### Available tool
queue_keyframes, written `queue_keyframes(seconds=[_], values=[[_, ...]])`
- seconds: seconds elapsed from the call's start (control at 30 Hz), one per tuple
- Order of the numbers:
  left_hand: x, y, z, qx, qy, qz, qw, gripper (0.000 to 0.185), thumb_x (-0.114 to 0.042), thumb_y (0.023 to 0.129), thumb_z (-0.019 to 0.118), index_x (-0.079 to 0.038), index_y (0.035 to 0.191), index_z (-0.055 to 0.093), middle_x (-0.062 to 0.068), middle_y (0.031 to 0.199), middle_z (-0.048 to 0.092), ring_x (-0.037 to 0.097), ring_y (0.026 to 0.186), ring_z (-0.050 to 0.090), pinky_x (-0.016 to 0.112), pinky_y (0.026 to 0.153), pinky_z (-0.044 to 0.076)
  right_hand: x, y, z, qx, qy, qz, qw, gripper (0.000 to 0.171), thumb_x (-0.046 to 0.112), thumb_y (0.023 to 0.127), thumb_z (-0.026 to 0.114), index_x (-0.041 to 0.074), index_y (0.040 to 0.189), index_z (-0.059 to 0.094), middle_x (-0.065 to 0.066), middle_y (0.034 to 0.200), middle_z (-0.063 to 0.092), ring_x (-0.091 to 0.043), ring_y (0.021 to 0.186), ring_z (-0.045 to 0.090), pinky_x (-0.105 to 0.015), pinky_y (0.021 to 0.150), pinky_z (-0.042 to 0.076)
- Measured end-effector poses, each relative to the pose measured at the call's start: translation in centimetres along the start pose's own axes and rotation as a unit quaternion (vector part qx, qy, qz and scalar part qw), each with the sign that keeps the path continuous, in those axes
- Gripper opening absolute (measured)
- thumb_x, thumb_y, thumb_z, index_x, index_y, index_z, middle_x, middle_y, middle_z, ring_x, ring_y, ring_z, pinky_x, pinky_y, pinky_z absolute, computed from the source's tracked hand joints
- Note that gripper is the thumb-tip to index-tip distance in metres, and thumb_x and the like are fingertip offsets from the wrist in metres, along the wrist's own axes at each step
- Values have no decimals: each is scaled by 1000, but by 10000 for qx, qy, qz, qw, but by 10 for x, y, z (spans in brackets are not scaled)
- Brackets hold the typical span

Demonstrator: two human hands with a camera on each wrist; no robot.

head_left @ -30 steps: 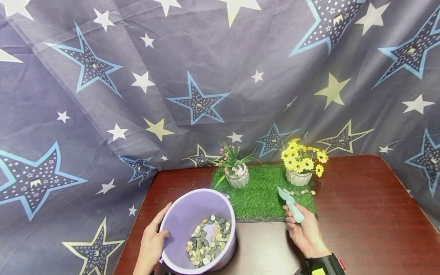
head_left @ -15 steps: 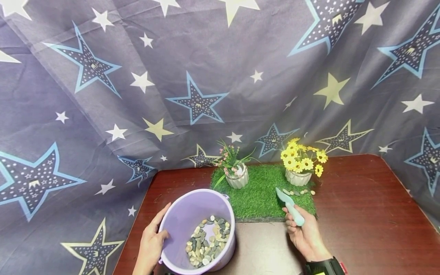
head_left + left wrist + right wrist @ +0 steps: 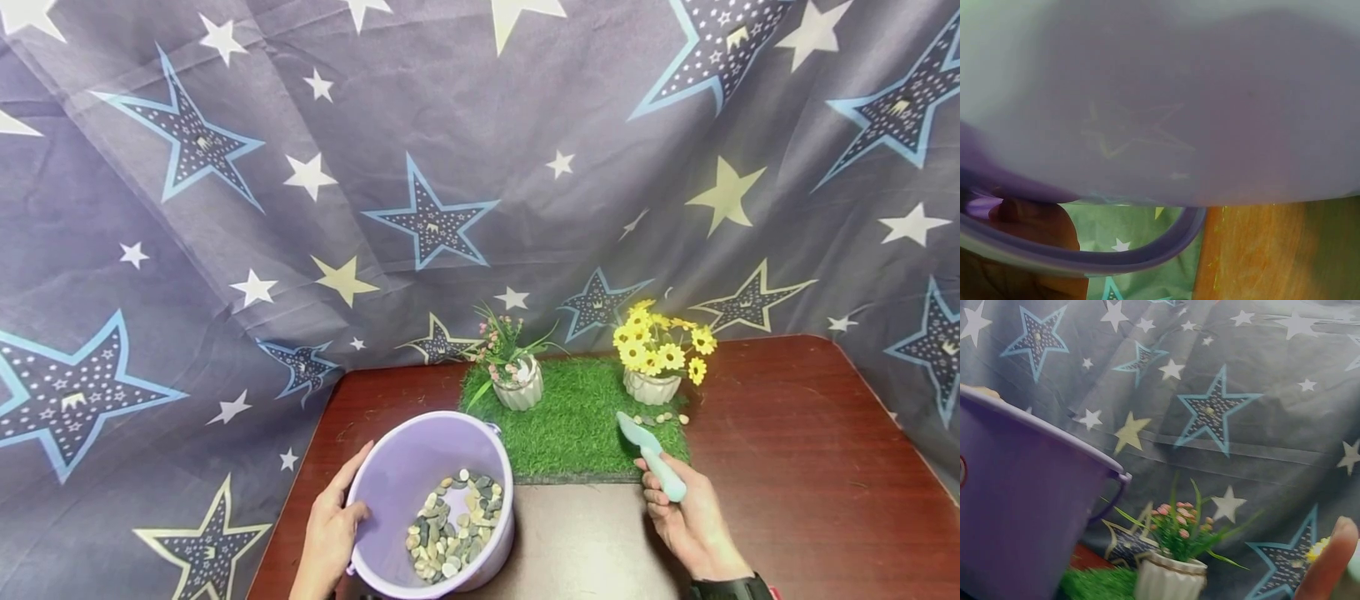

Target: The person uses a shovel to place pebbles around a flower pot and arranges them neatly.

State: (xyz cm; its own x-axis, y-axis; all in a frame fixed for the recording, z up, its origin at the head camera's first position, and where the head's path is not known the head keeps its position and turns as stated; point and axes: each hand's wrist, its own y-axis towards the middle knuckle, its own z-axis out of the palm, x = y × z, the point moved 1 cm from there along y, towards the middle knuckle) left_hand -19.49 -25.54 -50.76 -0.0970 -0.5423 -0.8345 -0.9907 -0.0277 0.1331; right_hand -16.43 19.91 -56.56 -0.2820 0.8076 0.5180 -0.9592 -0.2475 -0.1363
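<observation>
A star-printed cloth [image 3: 450, 167] hangs behind a reddish-brown table [image 3: 787, 467], where a grass mat [image 3: 570, 425] carries two flower pots. At the table's near left edge stands a purple bucket [image 3: 405, 475] holding pebbles [image 3: 450, 525], its rim gripped by the left hand [image 3: 330, 533]. The right hand [image 3: 693, 521] curls round the handle of a pale green scoop [image 3: 651, 457], whose tip lies on the mat beside loose pebbles.

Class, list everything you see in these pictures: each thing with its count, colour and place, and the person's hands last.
Bucket: one, lilac, front left of table.
Pebbles: many, grey and tan, inside bucket; a few more lie on the mat by the yellow flowers.
Grass mat: one, green, mid table.
Pink-flower pot: one, white, mat's left.
Yellow-flower pot: one, white, mat's right.
Scoop: one, pale green, over mat's front right.
Table: one, reddish brown.
Star cloth: one, grey-blue, behind.
Left hand: holds bucket rim.
Right hand: grips scoop.
</observation>
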Motion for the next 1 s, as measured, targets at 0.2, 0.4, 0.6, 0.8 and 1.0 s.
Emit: queue_keyframes(seconds=[0.2, 0.4, 0.6, 0.8, 1.0], values=[[0, 1, 0, 1, -11, -77, 10000, 88, 16, 69, 55, -21, 149, 58, 4, 148, 60, 7, 108, 64, 13, 88, 48, 10, -2, -12, 84, 91, 79, 9999, 52, 25, 112, 20, 0, 108, 64, 4, 75, 61, -1, 57, 57, -13, 49, 44], [-1, 0, 1, 27, -9, 5, 10000, 88, 16, 69, 56, -21, 149, 58, 5, 148, 60, 7, 108, 63, 13, 88, 47, 11, -4, -14, 69, 108, 139, 9998, 52, 26, 112, 19, 0, 108, 64, 4, 75, 62, -1, 57, 58, -13, 48, 44], [-2, 0, -1, 26, -91, 25, 10000, 87, 17, 69, 55, -20, 149, 58, 7, 147, 60, 9, 106, 64, 15, 86, 49, 5, -4, -7, 135, -136, 99, 9998, 49, 25, 113, 22, 2, 109, 64, 6, 74, 61, 0, 56, 57, -13, 48, 44], [-1, 0, -1, 32, -191, 9, 9998, 87, 17, 70, 54, -19, 149, 58, 7, 148, 59, 9, 107, 64, 16, 87, 50, -4, 9, 7, -40, -599, 250, 9979, 43, 25, 112, 26, 5, 107, 64, 8, 72, 59, 2, 54, 54, -12, 47, 42], [-1, -1, 0, 34, -185, 13, 9998, 88, 17, 69, 54, -19, 149, 58, 6, 148, 60, 9, 109, 64, 16, 88, 49, -6, 14, 14, -693, -792, 176, 9943, 42, 26, 112, 27, 5, 103, 63, 8, 69, 56, 2, 51, 50, -11, 45, 40]])
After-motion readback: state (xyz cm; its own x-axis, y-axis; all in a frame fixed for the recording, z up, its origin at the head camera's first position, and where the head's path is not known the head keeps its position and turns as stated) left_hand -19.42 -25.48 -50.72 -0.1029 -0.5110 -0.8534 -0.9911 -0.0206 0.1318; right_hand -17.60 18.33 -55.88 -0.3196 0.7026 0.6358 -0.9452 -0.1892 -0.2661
